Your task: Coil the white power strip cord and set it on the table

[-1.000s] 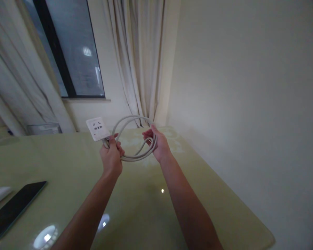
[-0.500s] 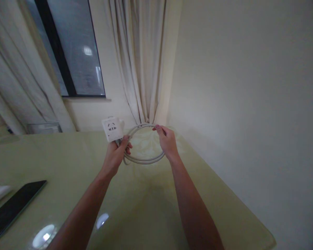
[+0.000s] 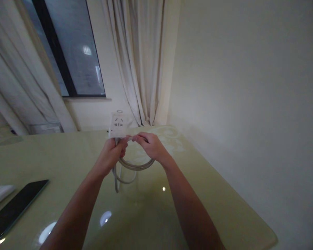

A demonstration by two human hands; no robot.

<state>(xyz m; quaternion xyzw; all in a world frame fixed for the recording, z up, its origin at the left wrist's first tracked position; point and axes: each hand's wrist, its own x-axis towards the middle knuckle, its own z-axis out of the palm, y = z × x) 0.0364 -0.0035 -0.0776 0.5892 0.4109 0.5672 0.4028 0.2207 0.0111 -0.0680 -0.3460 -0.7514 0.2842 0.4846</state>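
A white power strip (image 3: 118, 125) with socket holes stands upright just above my left hand (image 3: 114, 152), its face turned to me. That hand is closed round the strip's cord near its lower end. The grey-white cord (image 3: 137, 167) runs in a coiled loop between both hands, over the table. My right hand (image 3: 151, 144) pinches the top of the loop, close beside the left fingers. A looser length of cord hangs below my left hand. The plug cannot be made out.
A pale green glossy table (image 3: 135, 222) lies under my arms. At the left are a dark flat phone or tablet (image 3: 18, 210) and a white object (image 3: 0, 194). Curtains (image 3: 138, 62) and a window (image 3: 75, 48) are behind; a wall (image 3: 240, 104) runs along the right.
My right hand has moved left, up to my left hand, and the loop has become smaller. The power strip has shifted right and stands straighter. A slack cord length now hangs below my left hand.
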